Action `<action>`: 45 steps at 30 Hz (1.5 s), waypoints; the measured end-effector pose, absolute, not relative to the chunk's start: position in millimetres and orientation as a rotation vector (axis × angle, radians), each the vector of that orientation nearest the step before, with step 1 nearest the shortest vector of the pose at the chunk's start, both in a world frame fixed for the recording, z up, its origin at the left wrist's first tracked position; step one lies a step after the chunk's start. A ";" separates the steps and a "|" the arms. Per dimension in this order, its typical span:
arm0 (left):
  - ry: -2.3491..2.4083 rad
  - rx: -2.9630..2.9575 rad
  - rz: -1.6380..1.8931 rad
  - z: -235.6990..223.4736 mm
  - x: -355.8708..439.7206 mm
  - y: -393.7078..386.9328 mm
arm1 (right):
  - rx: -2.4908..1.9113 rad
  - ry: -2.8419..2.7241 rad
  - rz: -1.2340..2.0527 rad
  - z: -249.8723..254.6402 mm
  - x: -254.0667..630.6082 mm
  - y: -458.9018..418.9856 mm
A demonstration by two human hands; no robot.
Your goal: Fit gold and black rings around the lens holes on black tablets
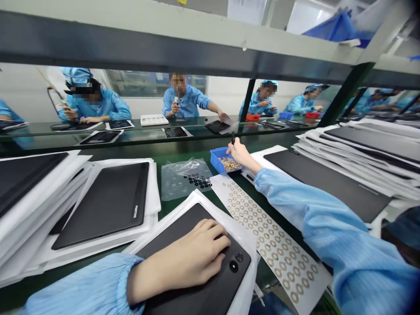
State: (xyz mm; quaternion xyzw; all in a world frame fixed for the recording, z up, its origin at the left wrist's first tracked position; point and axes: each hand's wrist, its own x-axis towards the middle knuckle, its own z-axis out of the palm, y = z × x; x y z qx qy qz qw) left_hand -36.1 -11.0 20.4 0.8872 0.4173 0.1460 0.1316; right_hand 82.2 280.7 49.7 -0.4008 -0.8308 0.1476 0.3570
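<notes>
My left hand (192, 253) lies on the dark back of a tablet (183, 232), fingers slightly bent, their tips close to two round camera spots in its corner. White sheets (247, 243) are spread beneath that tablet. Farther off, my right hand (242, 154) pinches a black pen-like tool (233, 138) beside and above a blue bin (216, 159). Small tan rings (229, 164) fill the bottom of this bin. A sheet of ring stickers (272, 236) runs from the bin toward me. Left of the bin, a clear plastic bag (173, 181) has black rings (200, 181) on it or in it.
Tablets interleaved with white sheets form stacks at left (101, 197) and right (370, 153). A grey shelf beam (197, 43) crosses overhead, with a green post (346, 94) at right. Co-workers in blue sit across the bench, including one person (188, 98) reaching toward a dark tablet.
</notes>
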 end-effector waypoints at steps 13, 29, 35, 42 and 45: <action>1.874 1.918 0.921 -9.0 -112.1 71.7 | -0.374 -2.841 0.413 -16.8 36.3 217.1; 1.393 0.805 1.464 -29.7 -101.8 91.0 | -0.315 -2.569 0.381 -17.6 35.3 210.3; 1.219 0.503 1.818 -33.0 -103.0 111.8 | -0.217 -2.631 0.585 2.7 36.8 208.7; 1.160 0.375 1.892 -38.9 -101.0 119.2 | -0.527 -2.534 0.725 -1.7 7.8 225.5; 1.157 0.389 1.892 -39.4 -100.4 119.4 | -0.595 -2.501 0.783 -13.9 -3.2 225.0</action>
